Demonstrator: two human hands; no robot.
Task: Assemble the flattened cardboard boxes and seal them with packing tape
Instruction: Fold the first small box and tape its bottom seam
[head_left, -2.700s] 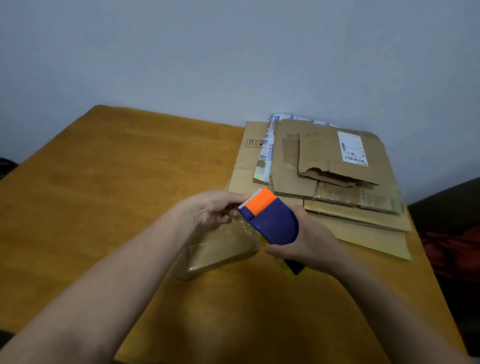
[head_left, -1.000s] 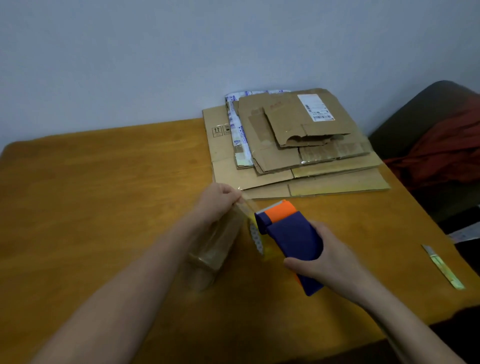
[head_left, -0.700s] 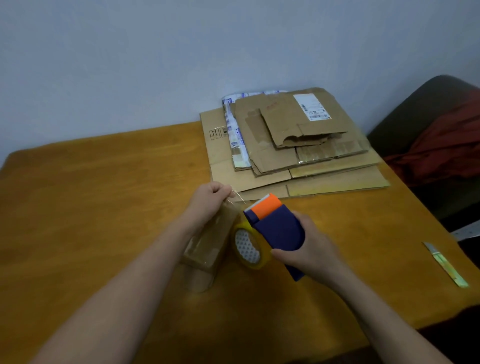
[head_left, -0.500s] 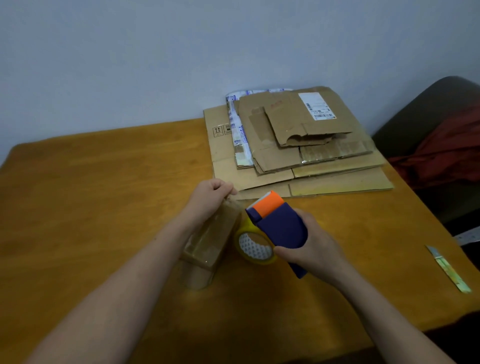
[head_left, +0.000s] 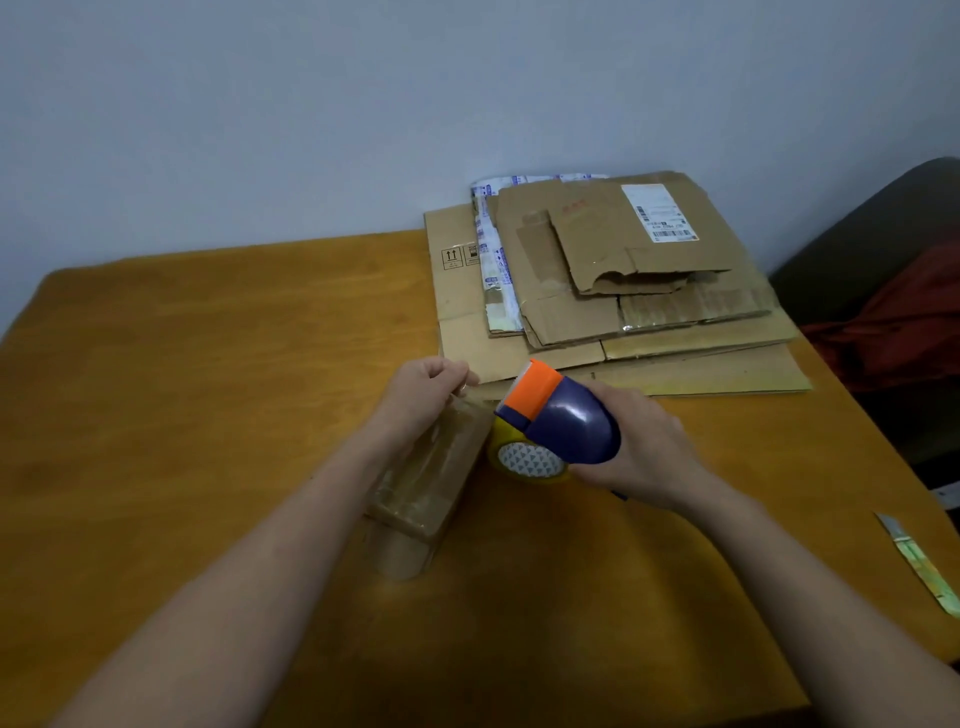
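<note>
Tape readied, boxes untouched. Left hand (head_left: 426, 389) pinches the free end of a clear tape strip (head_left: 431, 467). Right hand (head_left: 641, 449) grips the dispenser (head_left: 558, 421), now drawn back beside the left hand, so the strip hangs slack. Flattened boxes (head_left: 623, 291) lie stacked at the bench's (head_left: 208, 364) far edge, none yet assembled.

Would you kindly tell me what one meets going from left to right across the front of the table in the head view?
The left hand, pinching the tape strip → tape dispenser → right hand, gripping the dispenser → utility knife, far right.
</note>
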